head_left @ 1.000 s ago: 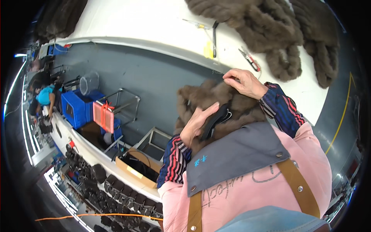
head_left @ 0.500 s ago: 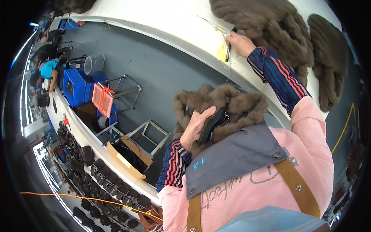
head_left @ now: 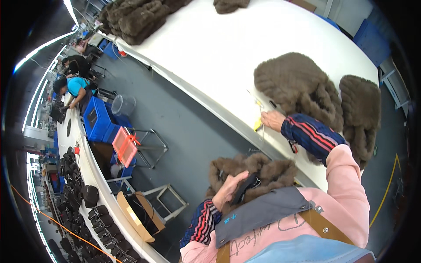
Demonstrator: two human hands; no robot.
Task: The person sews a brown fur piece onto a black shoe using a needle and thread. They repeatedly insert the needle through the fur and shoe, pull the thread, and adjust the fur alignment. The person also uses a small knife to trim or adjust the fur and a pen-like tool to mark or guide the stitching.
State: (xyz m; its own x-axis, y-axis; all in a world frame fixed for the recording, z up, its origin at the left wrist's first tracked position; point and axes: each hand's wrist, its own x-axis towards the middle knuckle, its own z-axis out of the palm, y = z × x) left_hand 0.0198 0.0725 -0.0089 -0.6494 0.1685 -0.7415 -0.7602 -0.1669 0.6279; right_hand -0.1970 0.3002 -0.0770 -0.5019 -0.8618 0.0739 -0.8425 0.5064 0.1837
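Right hand (head_left: 273, 121) has moved from over the fur (head_left: 277, 172) to the tabletop (head_left: 210, 57), near a yellow slip (head_left: 258, 124); its grip cannot be told. Left hand (head_left: 229, 188) holds the fur against the apron (head_left: 258, 207).

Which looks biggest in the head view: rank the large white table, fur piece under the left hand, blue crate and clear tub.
1. White table
2. Fur piece
3. Blue crate
4. Clear tub
Nearness enlarges the fur piece; its real rank is unsure.
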